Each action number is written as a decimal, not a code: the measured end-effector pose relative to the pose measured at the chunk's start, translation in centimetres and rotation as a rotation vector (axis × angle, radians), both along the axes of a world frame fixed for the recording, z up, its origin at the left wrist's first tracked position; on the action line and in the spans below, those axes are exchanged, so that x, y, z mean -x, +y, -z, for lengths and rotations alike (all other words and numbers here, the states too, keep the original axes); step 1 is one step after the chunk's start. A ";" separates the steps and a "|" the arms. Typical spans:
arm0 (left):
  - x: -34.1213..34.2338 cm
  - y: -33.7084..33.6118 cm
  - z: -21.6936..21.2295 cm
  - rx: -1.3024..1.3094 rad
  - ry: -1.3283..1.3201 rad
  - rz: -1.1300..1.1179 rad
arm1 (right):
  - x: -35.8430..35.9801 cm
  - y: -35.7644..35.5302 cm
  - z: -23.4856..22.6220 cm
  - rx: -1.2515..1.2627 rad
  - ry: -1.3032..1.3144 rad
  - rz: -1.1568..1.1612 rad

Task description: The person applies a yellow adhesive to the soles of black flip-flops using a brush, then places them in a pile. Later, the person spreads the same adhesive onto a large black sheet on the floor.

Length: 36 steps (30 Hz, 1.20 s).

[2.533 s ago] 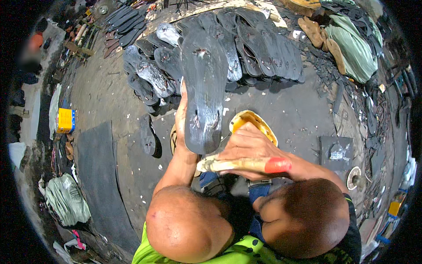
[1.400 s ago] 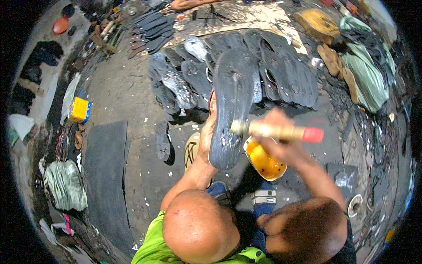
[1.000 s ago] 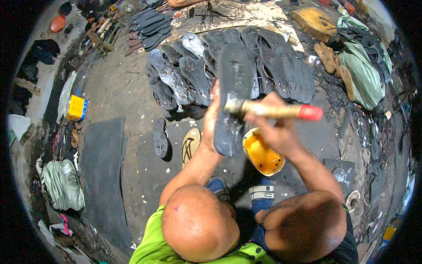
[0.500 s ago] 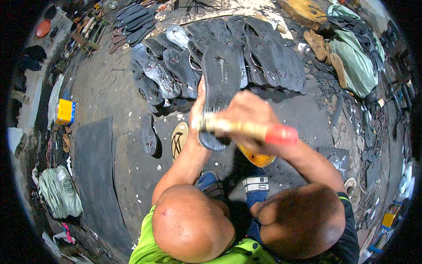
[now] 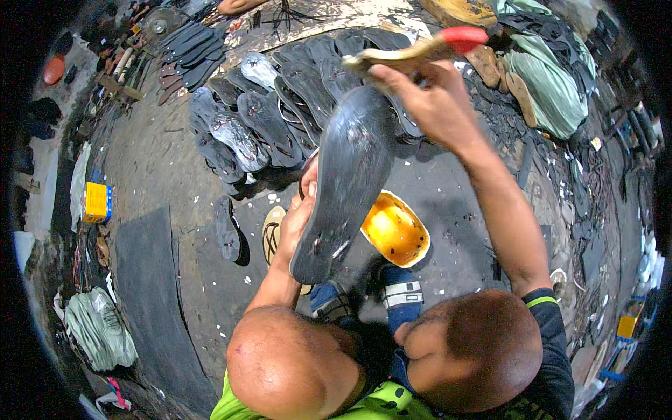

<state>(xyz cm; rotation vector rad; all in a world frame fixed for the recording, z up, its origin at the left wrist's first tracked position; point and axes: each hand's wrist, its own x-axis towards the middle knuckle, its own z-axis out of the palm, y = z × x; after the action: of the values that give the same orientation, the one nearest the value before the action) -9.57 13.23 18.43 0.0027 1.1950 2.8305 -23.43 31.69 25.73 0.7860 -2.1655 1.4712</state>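
From the head view, the left hand (image 5: 302, 210) clamps a black rubber sole (image 5: 348, 175) from behind, tilting its face up for brushing above the yellow bowl (image 5: 395, 231), probably glue. The right hand (image 5: 427, 105) is closed around a brush (image 5: 420, 47) at the sole's far end, with finished soles (image 5: 266, 119) spread beyond.

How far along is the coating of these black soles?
Done, it seems: a spread of black soles lies fanned on the floor, several shiny. In hand: the left hand holds one black sole up, while the right hand lifts a red-handled brush above it. The yellow bowl sits below. How many remain cannot be told.
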 end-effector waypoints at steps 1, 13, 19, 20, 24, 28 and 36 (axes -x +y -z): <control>-0.3 -0.4 -0.2 -0.018 -0.028 0.009 | 0.8 1.1 0.2 -0.029 0.020 0.033; 5.0 -10.6 5.0 -0.101 0.003 -0.237 | -12.6 -1.1 12.9 -0.065 -0.102 -0.591; 11.1 -14.5 8.5 0.011 -0.281 -0.515 | -11.1 7.6 13.5 0.218 -0.532 0.156; 12.4 -14.8 9.0 0.047 -0.246 -0.501 | -11.4 8.1 14.2 0.242 -0.602 0.216; 18.7 -14.3 11.0 0.031 -0.269 -0.409 | -12.2 8.1 16.1 0.302 -0.610 0.344; 19.7 -16.6 14.2 0.203 -0.271 -0.485 | -12.5 6.9 15.9 0.287 -0.607 0.295; 1.3 -13.2 12.2 0.827 -0.305 -0.498 | -12.5 7.1 16.8 -0.040 -0.838 0.175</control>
<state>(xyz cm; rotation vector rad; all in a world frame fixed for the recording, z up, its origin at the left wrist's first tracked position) -10.86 0.03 6.23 -0.8251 2.4044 2.2675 -10.94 38.79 8.94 -0.0662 -2.7449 1.8748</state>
